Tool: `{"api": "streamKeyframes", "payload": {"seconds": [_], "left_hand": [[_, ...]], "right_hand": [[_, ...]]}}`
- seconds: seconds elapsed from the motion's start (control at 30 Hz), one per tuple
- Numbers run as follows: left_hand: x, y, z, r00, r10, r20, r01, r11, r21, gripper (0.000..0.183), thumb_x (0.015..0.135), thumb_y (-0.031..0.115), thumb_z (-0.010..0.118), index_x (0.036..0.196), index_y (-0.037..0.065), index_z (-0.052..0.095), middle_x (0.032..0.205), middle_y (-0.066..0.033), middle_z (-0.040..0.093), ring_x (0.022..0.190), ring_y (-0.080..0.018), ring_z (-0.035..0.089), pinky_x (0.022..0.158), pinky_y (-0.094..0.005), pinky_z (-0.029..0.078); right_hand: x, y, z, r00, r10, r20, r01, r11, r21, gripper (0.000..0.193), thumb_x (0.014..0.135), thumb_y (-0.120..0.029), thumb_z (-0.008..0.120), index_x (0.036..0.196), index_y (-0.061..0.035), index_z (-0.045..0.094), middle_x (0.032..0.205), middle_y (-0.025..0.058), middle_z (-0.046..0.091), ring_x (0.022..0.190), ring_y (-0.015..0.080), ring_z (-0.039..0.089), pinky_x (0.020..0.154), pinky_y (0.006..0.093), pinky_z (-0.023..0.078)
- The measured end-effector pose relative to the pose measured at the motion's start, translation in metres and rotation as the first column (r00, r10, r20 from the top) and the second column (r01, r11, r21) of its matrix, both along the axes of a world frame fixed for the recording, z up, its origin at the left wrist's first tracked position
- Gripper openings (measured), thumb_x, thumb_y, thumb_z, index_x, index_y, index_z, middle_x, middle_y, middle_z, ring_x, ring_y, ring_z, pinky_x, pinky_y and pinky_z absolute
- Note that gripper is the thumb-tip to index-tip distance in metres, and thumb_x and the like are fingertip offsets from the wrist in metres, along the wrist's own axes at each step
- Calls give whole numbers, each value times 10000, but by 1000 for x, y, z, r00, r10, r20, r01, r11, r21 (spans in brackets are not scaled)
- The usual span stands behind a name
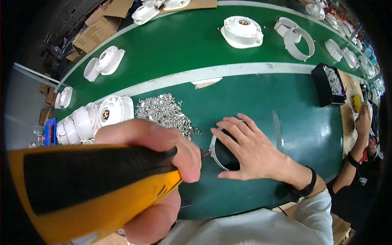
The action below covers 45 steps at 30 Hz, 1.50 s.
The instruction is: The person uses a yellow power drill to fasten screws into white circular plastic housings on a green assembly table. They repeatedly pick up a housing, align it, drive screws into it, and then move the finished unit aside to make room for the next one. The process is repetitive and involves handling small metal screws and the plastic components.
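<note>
Close in front of me, my left hand [161, 143] is wrapped round a bulky handheld tool [94, 179] with an orange-yellow body and a black panel. The tool's working end is not visible. My right hand [249, 149] lies flat with fingers spread over a round part [226, 154] with a white rim and black face, which rests on the green table [261, 196]. A short red wire shows at the round part's left side. Beyond my left hand spreads a heap of small silvery metal pieces [163, 112], most likely screws.
White round housings [116, 110] and rings [83, 122] are stacked at the left. Across a pale raised edge [183, 77], a green belt [175, 45] carries more white housings. A black box [328, 87] of metal pieces stands at right, near another person's arm [353, 163].
</note>
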State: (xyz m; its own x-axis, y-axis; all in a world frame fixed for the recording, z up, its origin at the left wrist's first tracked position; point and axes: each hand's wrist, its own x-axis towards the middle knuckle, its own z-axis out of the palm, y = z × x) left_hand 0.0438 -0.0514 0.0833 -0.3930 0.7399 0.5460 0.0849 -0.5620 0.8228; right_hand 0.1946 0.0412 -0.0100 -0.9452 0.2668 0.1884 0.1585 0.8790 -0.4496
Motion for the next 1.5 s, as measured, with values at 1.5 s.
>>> {"api": "streamKeyframes", "payload": {"seconds": [1.5], "left_hand": [[-1,12,9,1000,-5,1,5,997,-81,703,814,667,446,1062,13,376,557,-47,393,410,-145,352,378,-278,300]], "right_hand": [[-10,2,-14,993,-18,-119,15,1000,-27,663,677,-451,642,1131,20,535,1180,190,507,1134,316,457,994,454,317]]}}
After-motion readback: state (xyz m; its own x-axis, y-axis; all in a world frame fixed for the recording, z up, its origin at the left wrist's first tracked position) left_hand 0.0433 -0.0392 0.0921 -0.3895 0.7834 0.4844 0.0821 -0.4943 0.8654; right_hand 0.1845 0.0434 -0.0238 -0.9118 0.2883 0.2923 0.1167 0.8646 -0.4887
